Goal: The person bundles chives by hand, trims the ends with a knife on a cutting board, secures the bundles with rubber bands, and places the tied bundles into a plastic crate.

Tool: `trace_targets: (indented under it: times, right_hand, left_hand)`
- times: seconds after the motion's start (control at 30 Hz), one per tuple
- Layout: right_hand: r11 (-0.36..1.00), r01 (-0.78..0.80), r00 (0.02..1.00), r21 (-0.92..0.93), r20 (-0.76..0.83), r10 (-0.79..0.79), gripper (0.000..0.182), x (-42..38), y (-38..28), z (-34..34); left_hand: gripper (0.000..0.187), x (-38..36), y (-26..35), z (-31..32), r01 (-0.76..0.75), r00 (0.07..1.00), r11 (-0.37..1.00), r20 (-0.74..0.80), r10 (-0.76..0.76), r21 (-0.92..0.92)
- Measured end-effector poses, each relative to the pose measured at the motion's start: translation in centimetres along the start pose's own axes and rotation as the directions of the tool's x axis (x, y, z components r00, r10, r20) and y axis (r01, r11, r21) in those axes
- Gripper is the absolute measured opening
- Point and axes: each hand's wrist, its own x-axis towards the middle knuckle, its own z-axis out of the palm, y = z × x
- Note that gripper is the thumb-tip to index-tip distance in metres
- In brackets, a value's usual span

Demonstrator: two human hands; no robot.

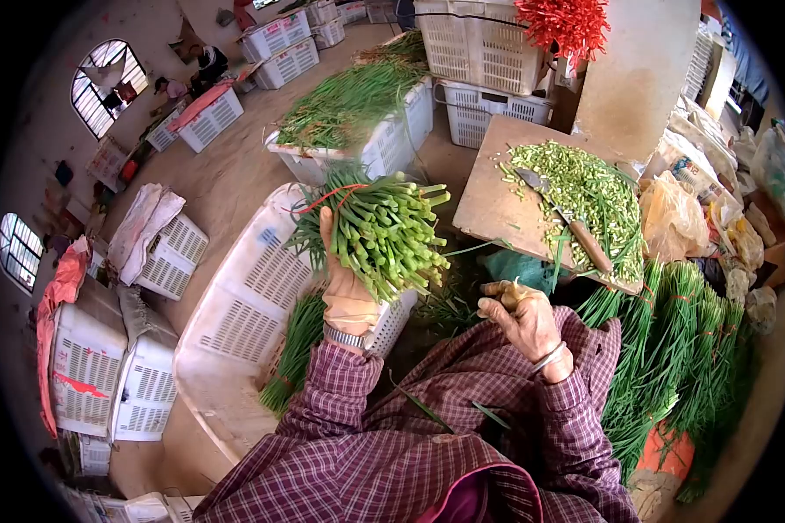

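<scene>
My left hand (344,283) holds up a thick bundle of green stalks (384,231), cut ends facing right, with a red tie (327,199) round it. My right hand (525,321) is closed in front of my lap, its fingers curled; what it grips, if anything, is too small to name. Beyond it a wooden board (497,187) bears chopped stalk pieces (576,179) and a knife with a wooden handle (591,246). Below my left hand, another green bundle (295,349) lies in a large white crate (235,314).
Tied green bundles (680,349) lie at my right. A crate heaped with greens (349,100) stands ahead, near stacked white crates (484,52) and red ties (567,26). Plastic bags (672,213) lie far right. More crates (87,375) stand left; people (208,65) are at the back.
</scene>
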Motion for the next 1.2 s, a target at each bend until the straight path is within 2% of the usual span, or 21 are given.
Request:
trace_targets:
  times: [0.03,0.1,0.13,0.17,0.3,0.33,0.57,0.63,0.7,0.77,0.8,0.83,0.87,0.9,0.93,0.97,1.03,1.07,1.1,1.17,1.2]
  right_hand:
    - [0.994,-0.015,0.998,0.113,-0.062,0.022,0.021,0.1,-0.1,0.3]
    - [0.984,-0.093,0.979,0.152,-0.168,0.119,0.017,0.5,-1.7,-0.1]
    - [0.958,-0.113,0.957,0.265,-0.23,0.177,0.017,0.7,-2.4,-0.1]
    - [0.983,0.05,0.954,0.179,-0.301,0.007,0.02,1.0,-1.6,0.2]
    - [0.953,0.022,0.943,0.304,-0.322,0.081,0.026,2.5,-4.2,-0.6]
    - [0.961,0.071,0.931,0.269,-0.363,0.033,0.025,3.1,-4.4,-0.4]
    - [0.886,-0.027,0.989,0.463,-0.118,0.092,0.032,7.0,-3.8,2.4]
    - [0.848,-0.051,0.984,0.527,-0.119,0.133,0.029,6.8,-4.6,1.8]
    - [0.712,-0.085,0.963,0.697,-0.126,0.239,0.023,5.9,-5.1,-0.1]
    - [0.728,-0.015,0.92,0.685,-0.276,0.279,0.019,4.6,-4.6,-2.3]
    - [0.743,0.075,0.902,0.665,-0.364,0.234,0.02,4.2,-3.6,-3.0]
    - [0.82,-0.074,0.898,0.567,-0.32,0.303,0.017,3.6,-1.9,-4.0]
    - [0.972,-0.033,0.922,0.234,-0.369,0.12,0.015,3.2,0.5,-3.9]
    - [0.991,0.025,0.933,-0.13,-0.352,-0.07,0.015,3.3,1.2,-3.7]
    - [0.935,-0.162,0.943,-0.314,-0.327,0.054,0.025,2.5,1.2,-3.3]
    - [0.888,-0.156,0.929,-0.433,-0.37,-0.018,0.033,2.2,1.8,-2.5]
    - [0.989,-0.044,0.913,-0.138,-0.407,-0.016,0.028,2.6,-0.7,-2.0]
    - [0.991,-0.001,0.924,-0.13,-0.38,-0.049,0.02,2.9,-2.4,-2.2]
    - [0.967,0.103,0.898,-0.233,-0.397,-0.191,0.013,3.1,-3.8,-2.0]
    - [0.996,0.076,0.884,-0.046,-0.458,-0.088,0.011,3.1,-6.1,-0.9]
    - [0.996,0.09,0.896,-0.029,-0.434,-0.094,0.011,2.9,-6.7,-0.7]
  left_hand:
    - [0.065,-0.2,0.0,0.0,0.0,0.998,1.0,0.056,0.0,-0.001]
    - [0.065,-0.7,-0.3,0.1,0.011,0.985,1.0,0.171,-0.009,-0.01]
    - [0.065,-0.8,-0.4,0.2,0.018,0.975,1.0,0.221,-0.015,-0.015]
    - [0.065,-0.9,-0.6,0.3,0.026,0.964,0.999,0.264,-0.02,-0.019]
    - [0.065,-1.2,-1.0,0.7,0.056,0.912,0.998,0.407,-0.043,-0.02]
    - [0.065,-1.3,-1.1,0.8,0.062,0.898,0.998,0.438,-0.047,-0.02]
    - [0.065,-1.2,-1.5,0.3,0.103,0.85,0.995,0.521,-0.081,-0.014]
    - [0.064,0.0,-0.8,-1.7,0.131,0.904,0.991,0.411,-0.113,-0.016]
    - [0.063,1.3,0.4,-3.9,0.142,0.946,0.99,0.296,-0.13,-0.019]
    - [0.062,1.6,1.4,-5.1,0.147,0.975,0.989,0.171,-0.141,-0.026]
    - [0.063,0.7,1.1,-2.6,0.263,0.959,0.865,0.211,-0.187,-0.427]
    - [0.064,-0.3,0.8,-0.2,0.341,0.94,0.576,0.251,-0.233,-0.743]
    - [0.068,0.8,0.5,-0.3,0.123,0.991,0.944,-0.015,-0.134,-0.307]
    - [0.071,1.6,0.6,-0.8,0.068,0.992,0.991,-0.097,-0.08,-0.118]
    - [0.075,2.3,0.7,-1.1,0.039,0.984,0.996,-0.178,-0.024,0.082]
    - [0.075,2.5,0.7,-1.4,0.037,0.984,0.996,-0.176,-0.022,0.081]
    - [0.084,2.4,0.1,-0.7,0.078,0.959,0.996,-0.277,-0.063,0.045]
    - [0.084,2.5,-0.1,-1.1,0.07,0.958,0.997,-0.282,-0.058,0.033]
    - [0.084,2.5,-0.1,-1.0,0.071,0.957,0.997,-0.285,-0.058,0.036]
    - [0.082,2.5,-0.5,-0.3,0.095,0.94,0.994,-0.323,-0.11,-0.06]
    - [0.079,2.3,-0.8,0.1,0.091,0.96,0.994,-0.259,-0.105,-0.067]
